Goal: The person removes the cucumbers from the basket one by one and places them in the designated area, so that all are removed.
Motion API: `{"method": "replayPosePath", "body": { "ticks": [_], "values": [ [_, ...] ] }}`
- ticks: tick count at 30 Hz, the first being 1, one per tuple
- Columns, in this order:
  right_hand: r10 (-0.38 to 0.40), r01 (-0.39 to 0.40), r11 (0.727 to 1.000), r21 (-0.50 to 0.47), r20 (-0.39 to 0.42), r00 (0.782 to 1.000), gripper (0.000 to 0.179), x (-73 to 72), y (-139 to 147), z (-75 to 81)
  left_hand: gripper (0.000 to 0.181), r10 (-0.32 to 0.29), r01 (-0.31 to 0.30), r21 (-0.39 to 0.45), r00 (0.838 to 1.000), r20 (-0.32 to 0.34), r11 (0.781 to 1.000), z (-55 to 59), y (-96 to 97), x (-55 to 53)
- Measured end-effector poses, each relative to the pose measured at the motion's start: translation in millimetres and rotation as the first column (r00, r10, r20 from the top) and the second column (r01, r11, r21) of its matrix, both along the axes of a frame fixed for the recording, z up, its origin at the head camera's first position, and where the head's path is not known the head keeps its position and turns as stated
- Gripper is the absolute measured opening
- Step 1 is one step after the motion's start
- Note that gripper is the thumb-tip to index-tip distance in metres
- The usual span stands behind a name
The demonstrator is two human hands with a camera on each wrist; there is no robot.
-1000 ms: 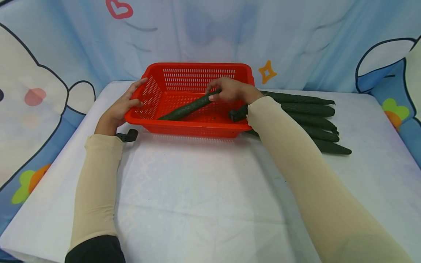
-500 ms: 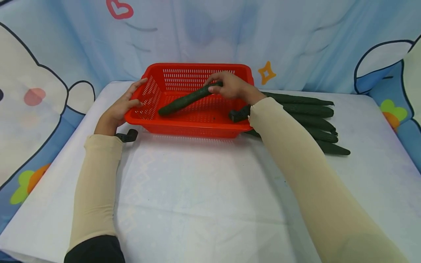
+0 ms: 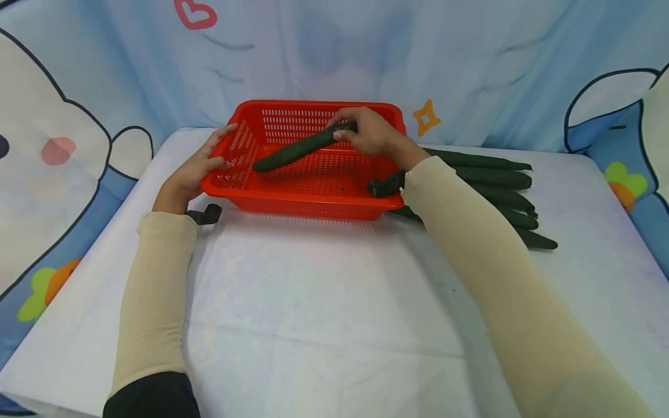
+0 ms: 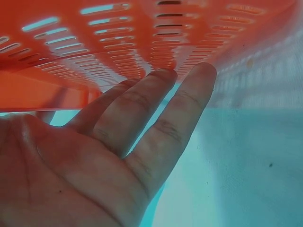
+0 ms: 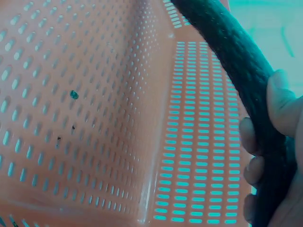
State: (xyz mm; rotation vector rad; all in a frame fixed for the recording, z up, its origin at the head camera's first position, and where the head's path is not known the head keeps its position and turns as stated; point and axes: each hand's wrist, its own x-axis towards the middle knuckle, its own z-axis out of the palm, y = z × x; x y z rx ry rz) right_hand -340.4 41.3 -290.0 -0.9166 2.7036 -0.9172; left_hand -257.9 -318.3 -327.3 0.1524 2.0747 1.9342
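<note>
My right hand grips one end of a dark green cucumber. The cucumber slants down to the left, its far end over the floor of a red plastic basket. Up close in the right wrist view, thumb and fingers wrap the cucumber above the slotted basket walls. At the basket's left end, my left hand lies against the outside, with thumb and fingers at the rim. The left wrist view has its fingers stretched out, tips at the slotted wall.
Several more cucumbers lie side by side on the white tablecloth right of the basket, partly behind my right forearm. A blue printed curtain hangs close behind the basket. Small dark specks dot the basket floor.
My right hand has raised the cucumber from low in the basket; its left end has come up off the basket floor area. The left hand has stayed at the basket's left end.
</note>
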Motion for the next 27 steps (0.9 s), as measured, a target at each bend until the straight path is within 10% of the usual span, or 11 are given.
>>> {"method": "replayPosePath", "body": {
  "ticks": [27],
  "values": [
    [-0.212, 0.212, 0.975, -0.072, 0.009, 0.977, 0.036, 36.0, 18.2, 48.1, 0.076, 0.017, -0.016, -0.011, 1.000, 0.005, 1.000, 0.7, 3.3, -2.3]
  ]
}}
